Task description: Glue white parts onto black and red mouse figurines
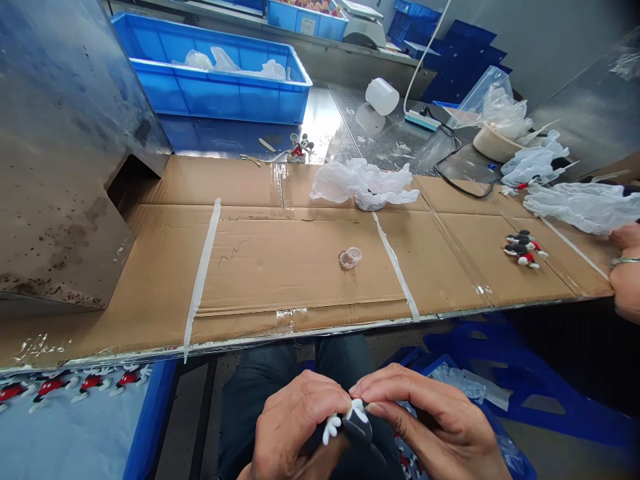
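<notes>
Low in the view, over my lap, both hands pinch one small mouse figurine [350, 421] with a black body and white gloved hands. My left hand [295, 430] wraps it from the left. My right hand [430, 427] presses on it with fingertips from the right. Most of the figurine is hidden by my fingers. On the cardboard-covered table [250, 260] ahead lies a small clear plastic cap [350, 257].
Two finished figurines [524, 248] lie at the right, near another person's hand [627, 270]. A crumpled plastic bag [365, 183] sits mid-table, one standing figurine [300, 148] behind it. Blue crates [215, 73] at the back. A tray of figurines [75, 387] lower left. Metal housing [55, 153] left.
</notes>
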A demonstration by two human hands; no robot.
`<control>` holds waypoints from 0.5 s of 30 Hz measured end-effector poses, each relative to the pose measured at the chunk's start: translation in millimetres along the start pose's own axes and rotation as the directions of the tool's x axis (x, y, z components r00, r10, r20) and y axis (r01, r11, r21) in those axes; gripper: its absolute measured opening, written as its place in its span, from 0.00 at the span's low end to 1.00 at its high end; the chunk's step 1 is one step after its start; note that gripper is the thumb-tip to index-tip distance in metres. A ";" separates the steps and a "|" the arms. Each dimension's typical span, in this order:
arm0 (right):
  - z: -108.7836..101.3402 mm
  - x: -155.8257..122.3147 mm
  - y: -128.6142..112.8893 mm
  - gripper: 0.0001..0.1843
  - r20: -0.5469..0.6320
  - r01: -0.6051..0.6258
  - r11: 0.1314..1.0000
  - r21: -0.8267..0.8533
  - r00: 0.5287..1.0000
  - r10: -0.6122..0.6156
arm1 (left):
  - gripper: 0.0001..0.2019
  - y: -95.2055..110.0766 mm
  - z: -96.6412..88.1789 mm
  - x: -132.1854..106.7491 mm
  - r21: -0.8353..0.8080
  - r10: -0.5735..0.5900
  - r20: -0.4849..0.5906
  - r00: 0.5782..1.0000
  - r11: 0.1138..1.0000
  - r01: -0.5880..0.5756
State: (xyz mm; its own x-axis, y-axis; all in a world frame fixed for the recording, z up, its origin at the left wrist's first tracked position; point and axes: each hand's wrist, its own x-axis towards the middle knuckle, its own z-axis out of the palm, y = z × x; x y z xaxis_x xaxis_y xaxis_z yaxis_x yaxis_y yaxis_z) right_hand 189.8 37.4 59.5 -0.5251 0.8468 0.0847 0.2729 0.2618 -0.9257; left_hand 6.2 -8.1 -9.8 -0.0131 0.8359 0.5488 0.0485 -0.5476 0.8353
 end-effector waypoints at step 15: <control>7.6 -0.7 9.8 0.14 -0.025 -0.310 0.924 0.223 0.946 0.323 | 0.07 1.4 4.2 -11.1 -0.179 -0.458 -0.066 0.887 0.880 0.441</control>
State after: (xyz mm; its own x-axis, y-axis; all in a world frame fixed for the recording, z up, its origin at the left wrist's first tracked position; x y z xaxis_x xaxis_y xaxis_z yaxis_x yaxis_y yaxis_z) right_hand 186.7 35.9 47.6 -0.3883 0.8974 -0.2096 0.2354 -0.1233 -0.9640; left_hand 10.6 -18.0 -14.9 -0.1002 0.9893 0.1065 -0.1421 -0.1202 0.9825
